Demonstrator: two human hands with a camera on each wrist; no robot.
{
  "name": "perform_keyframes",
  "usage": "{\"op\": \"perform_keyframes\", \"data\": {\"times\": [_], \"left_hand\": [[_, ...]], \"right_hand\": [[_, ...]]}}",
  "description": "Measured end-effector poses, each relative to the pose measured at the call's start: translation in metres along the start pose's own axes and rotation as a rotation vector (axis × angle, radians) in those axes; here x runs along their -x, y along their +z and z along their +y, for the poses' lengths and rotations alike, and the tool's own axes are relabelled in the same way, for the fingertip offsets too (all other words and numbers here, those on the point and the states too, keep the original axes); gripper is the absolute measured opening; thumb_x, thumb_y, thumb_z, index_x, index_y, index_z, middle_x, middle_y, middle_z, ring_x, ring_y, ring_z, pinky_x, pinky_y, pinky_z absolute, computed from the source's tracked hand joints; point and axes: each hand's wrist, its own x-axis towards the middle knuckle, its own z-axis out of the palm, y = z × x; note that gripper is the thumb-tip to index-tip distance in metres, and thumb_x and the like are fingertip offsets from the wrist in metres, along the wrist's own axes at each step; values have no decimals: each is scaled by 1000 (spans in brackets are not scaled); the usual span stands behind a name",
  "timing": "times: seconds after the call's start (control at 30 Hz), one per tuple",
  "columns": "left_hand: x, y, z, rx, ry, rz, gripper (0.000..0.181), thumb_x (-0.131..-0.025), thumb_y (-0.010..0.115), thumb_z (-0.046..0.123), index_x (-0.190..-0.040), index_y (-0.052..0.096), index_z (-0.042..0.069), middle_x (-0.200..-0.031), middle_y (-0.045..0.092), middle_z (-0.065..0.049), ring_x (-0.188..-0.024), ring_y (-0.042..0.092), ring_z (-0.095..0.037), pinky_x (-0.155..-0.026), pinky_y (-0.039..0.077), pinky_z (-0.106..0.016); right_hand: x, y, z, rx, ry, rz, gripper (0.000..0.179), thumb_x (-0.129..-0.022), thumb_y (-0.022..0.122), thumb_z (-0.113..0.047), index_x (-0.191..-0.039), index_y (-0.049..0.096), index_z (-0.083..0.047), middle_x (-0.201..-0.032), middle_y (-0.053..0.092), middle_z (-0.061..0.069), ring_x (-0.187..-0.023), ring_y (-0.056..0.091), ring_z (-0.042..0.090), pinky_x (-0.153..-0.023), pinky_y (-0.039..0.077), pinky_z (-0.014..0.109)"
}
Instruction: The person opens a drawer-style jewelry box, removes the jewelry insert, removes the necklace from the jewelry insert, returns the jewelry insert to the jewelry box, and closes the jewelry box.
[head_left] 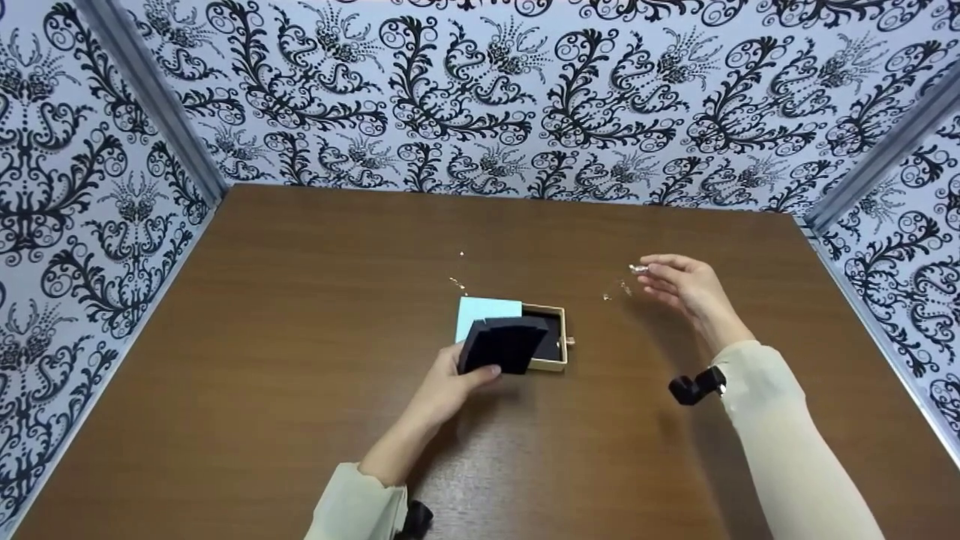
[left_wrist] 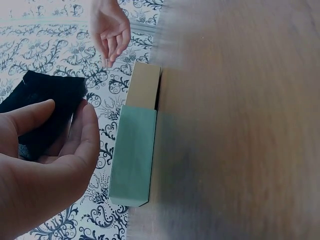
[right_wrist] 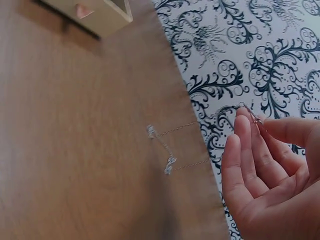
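Observation:
My left hand [head_left: 442,390] grips a flat black pad [head_left: 504,346] above the box, with the thumb on its near face. In the left wrist view the pad [left_wrist: 45,102] looks soft and dark. My right hand [head_left: 697,292], off to the right, pinches a fine silvery chain between thumb and fingertips. From those fingers the chain hangs in a loop, with sparkling clustered charms [right_wrist: 151,131] along it. Below the pad lies a small box, its turquoise sleeve [head_left: 489,306] partly covering a tan drawer [head_left: 564,322] that is slid out to the right. The drawer's inside looks black.
Small shiny jewellery pieces [head_left: 458,283] lie on the brown table [head_left: 300,315] behind the box. A small pull tab [head_left: 571,341] sticks out from the drawer's right end. Patterned black-and-white panels [head_left: 480,97] stand along the back and both sides.

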Motion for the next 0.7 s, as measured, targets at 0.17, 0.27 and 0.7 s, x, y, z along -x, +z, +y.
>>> {"op": "perform_keyframes", "data": {"times": [0.17, 0.27, 0.7], "left_hand": [[0, 0, 0, -4, -9, -3, 35, -89, 64, 2, -120, 60, -12, -115, 69, -21, -96, 61, -10, -88, 50, -23], [0, 0, 0, -7, -10, -3, 35, -89, 64, 3, -120, 60, -12, -115, 69, -21, -96, 61, -11, -87, 50, -23], [-1, 1, 0, -15, -5, 11, 33, -88, 65, 2, -118, 61, -12, -113, 70, -20, -93, 61, -8, -89, 49, -24]], "right_hand": [[-2, -2, 7, 28, -2, 6, 19, -99, 58, -5, -93, 74, -14, -83, 75, -4, -79, 72, 7, -77, 60, 20], [-3, -4, 10, 38, 3, 7, 18, -99, 58, -4, -94, 73, -13, -84, 75, -4, -79, 72, 6, -77, 59, 20], [-2, -9, 19, 61, 18, 10, 18, -98, 58, -1, -94, 73, -10, -82, 74, -4, -79, 72, 7, -79, 60, 21]]}}
